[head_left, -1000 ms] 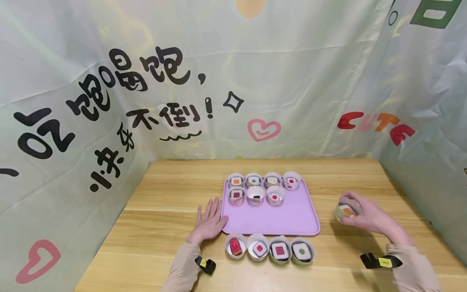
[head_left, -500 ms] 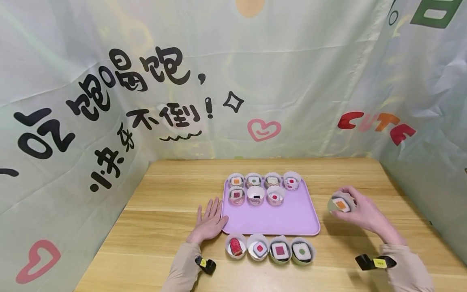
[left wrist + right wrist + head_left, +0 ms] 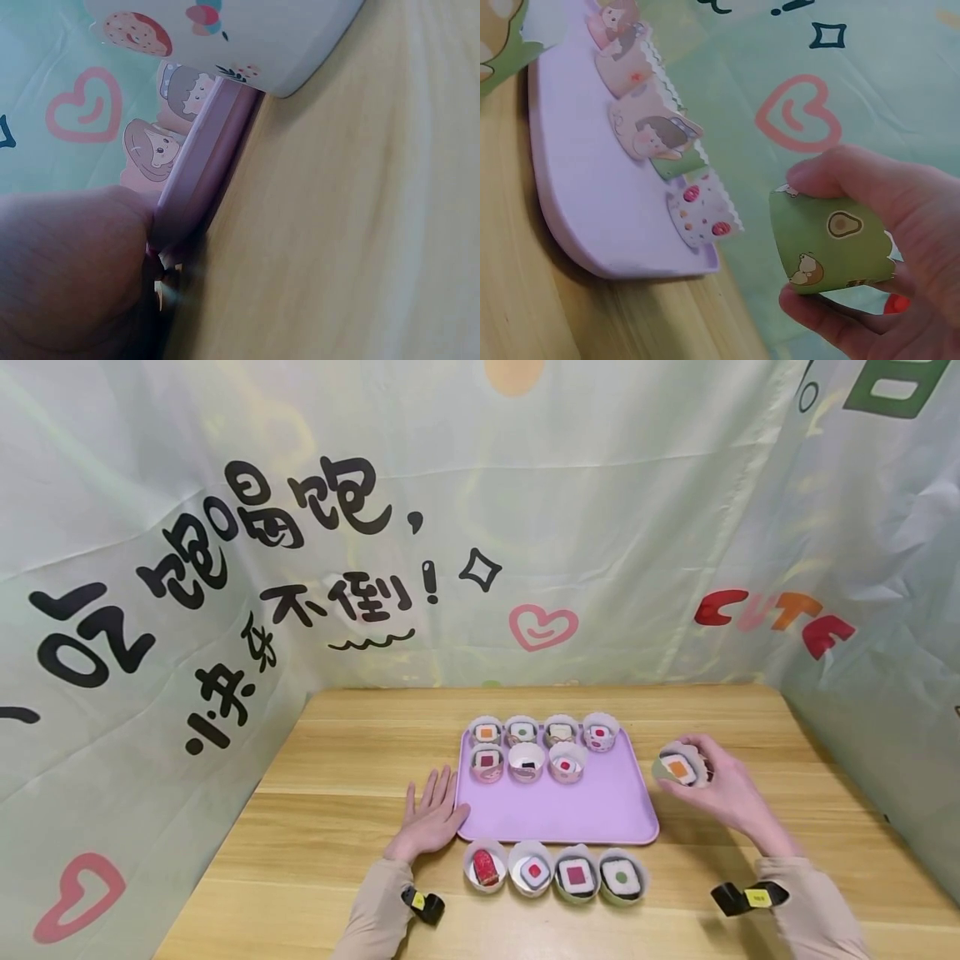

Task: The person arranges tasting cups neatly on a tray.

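My right hand (image 3: 727,789) grips a green paper baking cup (image 3: 821,244) printed with an avocado, thumb on one side and fingers on the other. Inside it shows a sushi piece (image 3: 678,768) with an orange square centre, tilted toward the head view. Hand and cup are above the table, just right of the purple tray (image 3: 555,814). My left hand (image 3: 429,827) lies with fingers spread at the tray's left side, thumb at its rim. Two rows of cups with sushi pieces stand on the tray; the second row ends at a cup with a pink-centred piece (image 3: 566,765).
In front of the tray, several more filled cups line up on the wooden table (image 3: 330,827), from one with a red piece (image 3: 484,867) to one with a green-dotted roll (image 3: 620,877). A printed cloth (image 3: 615,552) surrounds the table at the back and sides.
My right hand has carried the green cup leftward and up toward the tray, and the sushi piece's top now faces the head view more fully. The left hand has stayed put.
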The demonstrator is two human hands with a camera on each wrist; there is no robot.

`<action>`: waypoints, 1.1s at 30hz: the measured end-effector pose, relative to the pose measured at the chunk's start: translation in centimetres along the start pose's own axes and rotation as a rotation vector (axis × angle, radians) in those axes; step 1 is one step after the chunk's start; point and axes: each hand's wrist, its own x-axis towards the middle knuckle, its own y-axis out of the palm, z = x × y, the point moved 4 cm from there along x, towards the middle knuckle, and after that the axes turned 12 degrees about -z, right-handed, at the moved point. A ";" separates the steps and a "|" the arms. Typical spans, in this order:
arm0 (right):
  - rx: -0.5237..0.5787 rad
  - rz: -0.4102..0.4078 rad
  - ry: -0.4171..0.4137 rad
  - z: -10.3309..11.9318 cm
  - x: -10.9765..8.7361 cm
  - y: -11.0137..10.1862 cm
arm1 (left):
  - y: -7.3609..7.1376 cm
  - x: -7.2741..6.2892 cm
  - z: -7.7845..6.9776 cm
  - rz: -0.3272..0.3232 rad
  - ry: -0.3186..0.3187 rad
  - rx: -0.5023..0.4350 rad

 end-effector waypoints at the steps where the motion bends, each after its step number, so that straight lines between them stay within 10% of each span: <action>1: 0.000 0.002 0.004 0.1 0.0 0.2 | 0.0 0.0 0.0 -0.002 0.000 0.000; 33: -0.023 0.233 -0.052 0.3 1.7 6.3 | -0.2 0.0 -0.3 -0.001 -0.003 0.003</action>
